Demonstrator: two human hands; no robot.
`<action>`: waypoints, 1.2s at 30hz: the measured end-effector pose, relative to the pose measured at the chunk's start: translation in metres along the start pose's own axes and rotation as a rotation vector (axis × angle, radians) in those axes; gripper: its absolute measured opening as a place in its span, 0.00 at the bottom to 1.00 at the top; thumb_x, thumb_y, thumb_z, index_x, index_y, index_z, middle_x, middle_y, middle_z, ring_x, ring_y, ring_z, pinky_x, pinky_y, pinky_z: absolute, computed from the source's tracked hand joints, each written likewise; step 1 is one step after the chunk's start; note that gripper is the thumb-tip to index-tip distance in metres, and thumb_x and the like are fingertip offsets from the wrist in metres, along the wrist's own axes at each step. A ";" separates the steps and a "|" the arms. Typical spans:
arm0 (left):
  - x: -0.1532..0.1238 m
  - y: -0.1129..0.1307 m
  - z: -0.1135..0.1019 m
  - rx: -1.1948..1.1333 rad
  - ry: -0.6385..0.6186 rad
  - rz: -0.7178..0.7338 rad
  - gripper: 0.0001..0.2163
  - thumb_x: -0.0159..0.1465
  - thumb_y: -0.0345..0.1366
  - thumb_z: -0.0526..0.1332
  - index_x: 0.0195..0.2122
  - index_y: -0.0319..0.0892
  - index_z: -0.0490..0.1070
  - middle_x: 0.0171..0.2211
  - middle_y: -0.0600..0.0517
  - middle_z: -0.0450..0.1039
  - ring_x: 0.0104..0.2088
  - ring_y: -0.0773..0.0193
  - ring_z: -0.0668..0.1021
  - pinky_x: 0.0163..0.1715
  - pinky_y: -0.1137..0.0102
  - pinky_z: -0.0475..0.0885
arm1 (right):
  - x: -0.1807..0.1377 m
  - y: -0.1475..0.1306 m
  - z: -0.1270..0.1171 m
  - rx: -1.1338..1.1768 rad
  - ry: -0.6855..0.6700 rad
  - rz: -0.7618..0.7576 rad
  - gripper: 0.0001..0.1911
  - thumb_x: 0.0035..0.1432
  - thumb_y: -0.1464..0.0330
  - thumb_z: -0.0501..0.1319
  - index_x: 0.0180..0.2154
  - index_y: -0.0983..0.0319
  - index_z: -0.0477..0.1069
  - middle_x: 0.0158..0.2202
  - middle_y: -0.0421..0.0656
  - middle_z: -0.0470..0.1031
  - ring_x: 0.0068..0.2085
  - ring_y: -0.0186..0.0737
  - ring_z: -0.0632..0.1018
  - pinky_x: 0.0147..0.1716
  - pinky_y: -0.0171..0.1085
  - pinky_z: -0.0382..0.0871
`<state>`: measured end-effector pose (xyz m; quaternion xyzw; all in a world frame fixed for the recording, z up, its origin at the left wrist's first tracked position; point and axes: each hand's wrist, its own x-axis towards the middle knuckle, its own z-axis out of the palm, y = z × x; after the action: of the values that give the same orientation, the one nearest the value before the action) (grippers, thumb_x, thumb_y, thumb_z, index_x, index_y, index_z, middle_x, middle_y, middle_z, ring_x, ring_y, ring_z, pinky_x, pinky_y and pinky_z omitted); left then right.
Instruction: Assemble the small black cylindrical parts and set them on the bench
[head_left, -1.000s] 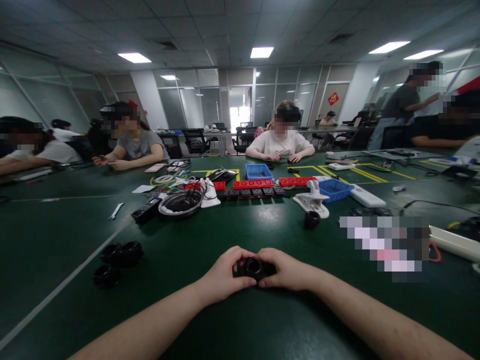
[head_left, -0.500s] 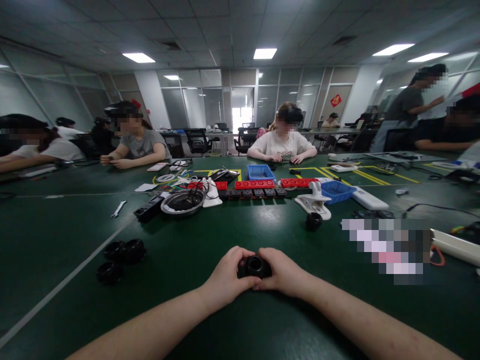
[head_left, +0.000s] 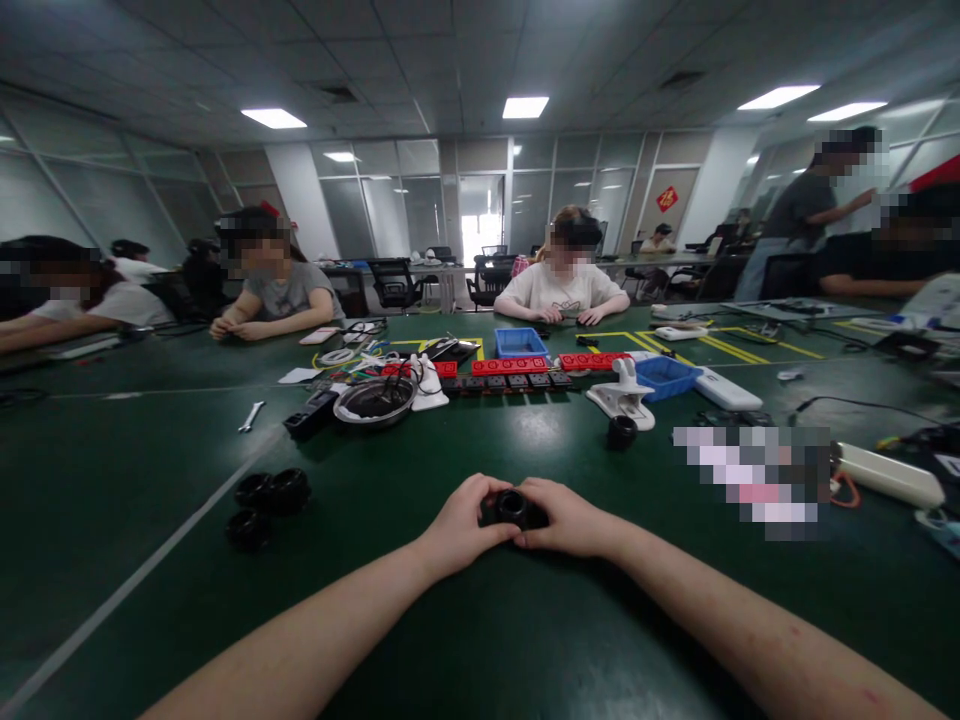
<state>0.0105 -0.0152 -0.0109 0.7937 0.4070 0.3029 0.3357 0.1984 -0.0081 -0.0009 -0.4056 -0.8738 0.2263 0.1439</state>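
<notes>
In the middle of the head view, a black round fitting with an open hole (head_left: 512, 505) sits between my two hands, low at the tabletop. My left hand (head_left: 469, 530) curls around its left side, with thumb at the near edge and fingers at the far edge. From the right, my right hand (head_left: 562, 517) closes on it the same way, and the thumbs nearly meet in front. Fingers hide the fitting's sides. Several similar black fittings (head_left: 289, 490) stand grouped to the left. Another black fitting (head_left: 622, 432) stands alone at the right, by a white clip stand (head_left: 624, 398).
The green table (head_left: 420, 650) carries a wrench (head_left: 252, 417), a metal bowl (head_left: 375, 420), red strips (head_left: 510, 367), a blue bin (head_left: 521, 343), another blue bin (head_left: 667, 376), and cables. A co-worker (head_left: 562, 285) sits opposite; others sit left and right.
The view has shifted slightly, so the table's things appear a little displaced. Both hands still grip the black fitting, now a bit higher in the picture. No release is visible.
</notes>
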 end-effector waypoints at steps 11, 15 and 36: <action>0.003 0.007 -0.002 -0.015 -0.017 -0.115 0.18 0.46 0.34 0.65 0.38 0.41 0.66 0.36 0.53 0.63 0.33 0.64 0.67 0.31 0.72 0.62 | 0.007 0.001 0.001 0.071 -0.011 0.155 0.20 0.36 0.60 0.67 0.32 0.63 0.68 0.31 0.40 0.68 0.32 0.38 0.69 0.28 0.32 0.60; 0.003 0.006 0.004 0.026 0.040 -0.154 0.18 0.43 0.33 0.67 0.36 0.42 0.65 0.35 0.53 0.64 0.35 0.62 0.67 0.33 0.71 0.61 | 0.010 -0.005 0.011 -0.091 0.052 0.222 0.23 0.33 0.56 0.66 0.31 0.64 0.67 0.30 0.43 0.69 0.31 0.40 0.69 0.29 0.34 0.59; 0.005 0.000 -0.003 -0.079 -0.066 -0.069 0.19 0.46 0.31 0.65 0.40 0.45 0.67 0.36 0.54 0.64 0.34 0.65 0.67 0.32 0.73 0.63 | 0.006 0.000 -0.008 0.191 -0.090 0.117 0.15 0.41 0.68 0.64 0.35 0.63 0.68 0.33 0.41 0.67 0.35 0.39 0.68 0.32 0.34 0.60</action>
<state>0.0104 -0.0101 -0.0077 0.7750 0.4103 0.2807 0.3901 0.1978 -0.0019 0.0063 -0.4299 -0.8287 0.3344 0.1290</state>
